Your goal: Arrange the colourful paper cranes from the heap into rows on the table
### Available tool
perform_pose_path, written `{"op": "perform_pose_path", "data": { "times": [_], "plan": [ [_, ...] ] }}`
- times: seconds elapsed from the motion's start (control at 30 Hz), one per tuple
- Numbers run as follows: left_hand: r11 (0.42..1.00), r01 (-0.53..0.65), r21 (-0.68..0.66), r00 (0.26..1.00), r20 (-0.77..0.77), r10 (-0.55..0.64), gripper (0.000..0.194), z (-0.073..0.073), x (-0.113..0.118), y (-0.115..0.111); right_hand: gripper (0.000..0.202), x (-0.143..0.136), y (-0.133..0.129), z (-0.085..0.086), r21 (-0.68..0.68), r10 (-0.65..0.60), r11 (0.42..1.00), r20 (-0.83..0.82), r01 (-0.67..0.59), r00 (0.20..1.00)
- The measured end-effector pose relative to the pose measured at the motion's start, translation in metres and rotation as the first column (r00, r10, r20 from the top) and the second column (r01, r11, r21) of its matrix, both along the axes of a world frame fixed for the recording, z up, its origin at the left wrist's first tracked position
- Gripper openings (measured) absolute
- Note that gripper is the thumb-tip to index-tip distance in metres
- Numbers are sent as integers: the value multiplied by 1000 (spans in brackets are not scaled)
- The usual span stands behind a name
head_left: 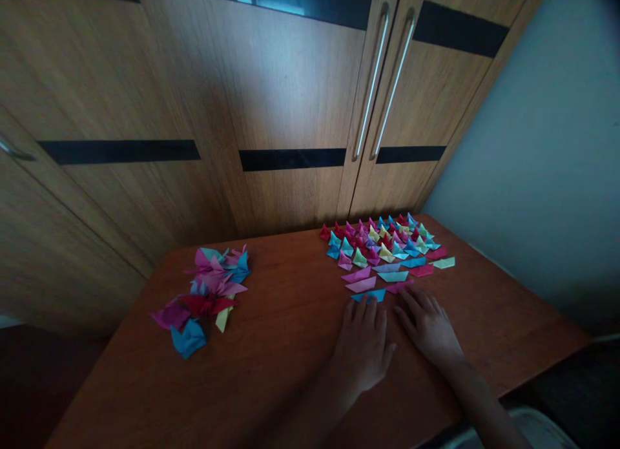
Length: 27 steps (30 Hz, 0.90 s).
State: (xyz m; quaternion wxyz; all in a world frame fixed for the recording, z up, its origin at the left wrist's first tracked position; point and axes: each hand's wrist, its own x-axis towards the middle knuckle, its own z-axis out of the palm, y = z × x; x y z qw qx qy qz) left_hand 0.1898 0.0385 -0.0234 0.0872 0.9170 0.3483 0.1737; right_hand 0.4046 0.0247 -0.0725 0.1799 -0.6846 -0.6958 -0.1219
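The wooden cabinet (295,87) is closed, its contents hidden, and the table (281,326) is backed by it. Peaked paper boats (385,252) are ranked at the rear, fronted by flat-folded pieces. The blue piece (376,295) is touched by the left hand (362,342), the magenta piece (398,287) by the right hand (430,325); both are palm-down, fingers loosely extended, nothing grasped. A paper heap (213,283) is left well apart.

On reddish-brown tabletop (285,307) — at left, loose pile of folded paper (208,303) in pink, red, blue, yellow | at far right, close rows of peaked paper folds (386,252) | just nearer — flat paper pieces (392,276), looser rows
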Motion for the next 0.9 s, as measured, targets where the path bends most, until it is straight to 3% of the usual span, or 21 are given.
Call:
{"op": "perform_pose_path", "data": {
  "times": [0.37, 0.6, 0.9],
  "plan": [
    [1000, 8, -19, 1000, 10, -8, 52, 4, -8, -1, 48, 4, 3, -4, 24, 39, 999, -34, -38, 999],
    [1000, 7, -28, 1000, 27, -6, 50, 10, -15, -2, 47, -6, 26, 11, -32, 16, 999, 18, -15, 1000],
    [994, -67, -83, 996, 56, 72, 49, 14, -50, 5, 45, -6, 47, 10, -34, 137, 990, 26, -136, 990]
  ]
}}
